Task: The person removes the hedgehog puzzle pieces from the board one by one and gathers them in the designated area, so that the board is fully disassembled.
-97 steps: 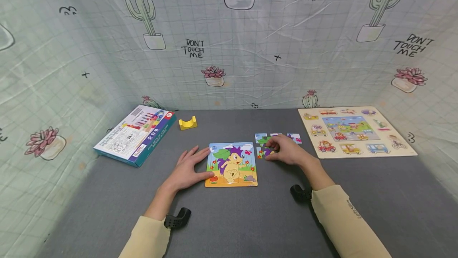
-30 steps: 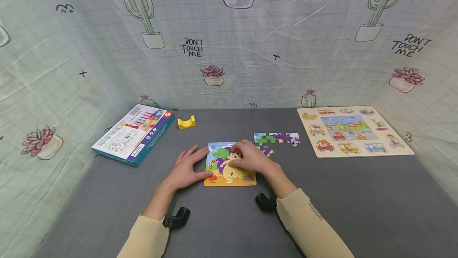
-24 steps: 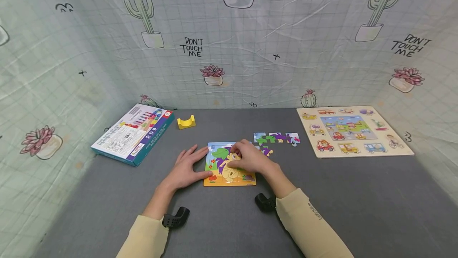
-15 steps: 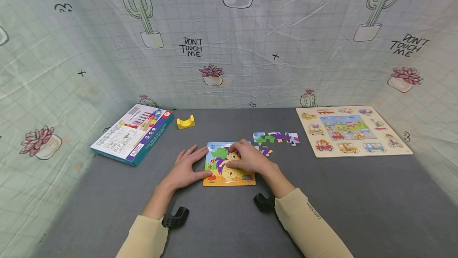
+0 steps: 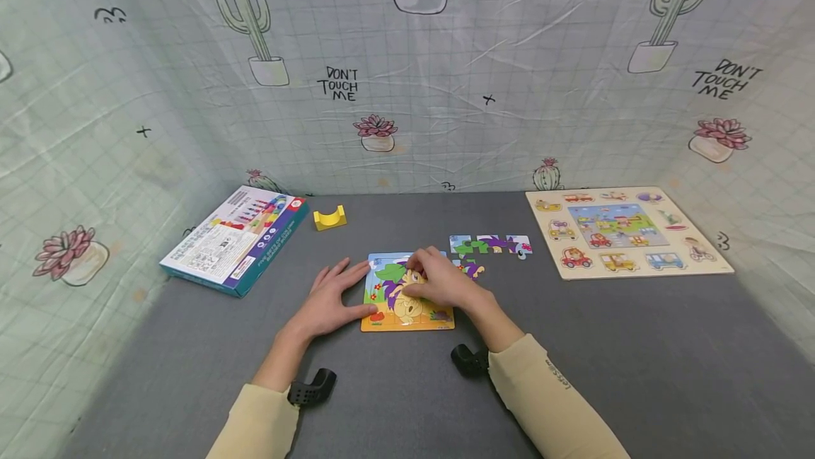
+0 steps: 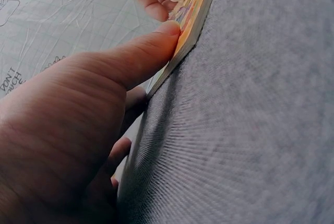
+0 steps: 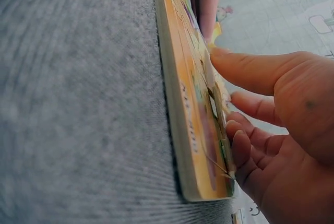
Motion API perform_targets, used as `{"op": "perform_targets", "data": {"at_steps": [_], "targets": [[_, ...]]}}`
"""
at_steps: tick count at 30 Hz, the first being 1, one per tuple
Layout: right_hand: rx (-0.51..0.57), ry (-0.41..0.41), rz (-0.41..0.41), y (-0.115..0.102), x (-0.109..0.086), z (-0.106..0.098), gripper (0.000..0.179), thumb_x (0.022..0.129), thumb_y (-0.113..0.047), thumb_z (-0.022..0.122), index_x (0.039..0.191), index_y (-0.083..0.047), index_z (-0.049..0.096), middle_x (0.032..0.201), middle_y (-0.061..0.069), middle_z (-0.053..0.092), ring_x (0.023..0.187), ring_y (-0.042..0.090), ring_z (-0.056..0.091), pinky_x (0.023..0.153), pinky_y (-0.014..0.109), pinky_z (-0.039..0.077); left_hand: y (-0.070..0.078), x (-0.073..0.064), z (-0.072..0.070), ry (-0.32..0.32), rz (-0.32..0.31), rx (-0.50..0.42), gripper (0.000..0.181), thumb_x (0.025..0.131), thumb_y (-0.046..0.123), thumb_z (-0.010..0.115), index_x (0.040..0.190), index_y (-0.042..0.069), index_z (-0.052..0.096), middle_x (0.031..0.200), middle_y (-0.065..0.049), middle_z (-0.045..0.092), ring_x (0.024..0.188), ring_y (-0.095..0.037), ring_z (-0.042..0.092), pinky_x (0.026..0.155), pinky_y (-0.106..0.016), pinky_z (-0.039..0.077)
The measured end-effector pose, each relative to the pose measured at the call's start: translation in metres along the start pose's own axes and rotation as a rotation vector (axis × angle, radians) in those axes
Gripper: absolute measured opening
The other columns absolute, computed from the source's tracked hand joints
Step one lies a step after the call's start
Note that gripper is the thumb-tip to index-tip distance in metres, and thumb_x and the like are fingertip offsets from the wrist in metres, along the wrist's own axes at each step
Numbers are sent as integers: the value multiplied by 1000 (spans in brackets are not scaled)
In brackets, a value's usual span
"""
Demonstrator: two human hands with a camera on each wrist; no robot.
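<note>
A hedgehog jigsaw puzzle [image 5: 382, 324] in an orange and blue tray lies flat on the grey table. My left hand [image 5: 327, 303] steadies its left side: the thumb rests on the lower left corner, and the fingers reach to the upper left edge. Over the puzzle's centre, my right hand [image 5: 446, 282] pinches a jigsaw piece [image 7: 220, 93] between thumb and fingertips; in the right wrist view its edge stands raised from the tray. Most of that piece is hidden by the hand in the head view. Several loose jigsaw pieces [image 5: 490, 245] lie just right of the tray.
A flat boxed set [image 5: 235, 240] lies at the back left, and a yellow arch-shaped block [image 5: 330, 218] sits beside it. At the back right is a wooden vehicle puzzle board [image 5: 627, 233]. A cactus-print cloth [image 5: 433, 141] hangs behind the table.
Since the oldest frame, my right hand has moved left from the loose pieces to the puzzle's centre. It stays there in the later frames. The left hand keeps its place on the tray.
</note>
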State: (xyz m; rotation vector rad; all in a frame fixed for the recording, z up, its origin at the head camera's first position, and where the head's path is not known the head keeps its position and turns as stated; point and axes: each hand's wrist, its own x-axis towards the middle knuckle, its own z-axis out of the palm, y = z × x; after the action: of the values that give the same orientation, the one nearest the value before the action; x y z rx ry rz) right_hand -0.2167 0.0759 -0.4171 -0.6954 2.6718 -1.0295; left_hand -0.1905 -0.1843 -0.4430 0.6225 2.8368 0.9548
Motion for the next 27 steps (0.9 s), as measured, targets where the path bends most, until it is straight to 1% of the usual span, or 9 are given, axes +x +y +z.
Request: {"op": "perform_targets", "data": {"at_steps": [6,11,15,20,23,27], "targets": [[56,28,-42,-1,0,-3,36,90,-17,78,117,-2,59,101,6,56,89,20,52,81,35,48,0,0,0,3,3,-8,83,86,47,78,154,13,45,159,-3,40,151,-34,17,119,-59,3],[88,46,-32,-3,0,-3,31,91,-15,78,114,-5,59,93,1,58,84,17,54,77,32,48,0,0,0,4,2,-4,83,86,47,78,154,13,45,159,-3,40,151,-34,17,119,-59,3],[88,55,-38,-4,0,-3,31,91,-12,77,114,-7,58,91,0,57,82,17,53,76,31,48,0,0,0,6,7,2,83,86,47,78,154,12,45,159,-3,40,151,-34,18,119,-59,3],[117,40,-53,-5,-1,-5,31,93,-11,76,118,-6,60,91,0,57,82,17,53,73,31,47,0,0,0,6,7,0,83,86,46,78,154,12,45,159,-3,40,151,-35,18,119,-59,3],[131,33,-61,-6,-1,-6,28,93,-11,75,118,-6,62,91,0,58,82,18,54,73,31,48,0,0,0,6,4,-3,83,86,46,78,154,12,45,159,-3,40,151,-35,18,119,-59,3],[157,43,-65,-4,-1,-6,25,95,-11,73,117,-6,63,91,0,60,81,17,56,73,31,49,0,0,1,7,5,-5,83,86,46,78,154,12,45,159,-3,40,151,-35,18,119,-60,3]]}}
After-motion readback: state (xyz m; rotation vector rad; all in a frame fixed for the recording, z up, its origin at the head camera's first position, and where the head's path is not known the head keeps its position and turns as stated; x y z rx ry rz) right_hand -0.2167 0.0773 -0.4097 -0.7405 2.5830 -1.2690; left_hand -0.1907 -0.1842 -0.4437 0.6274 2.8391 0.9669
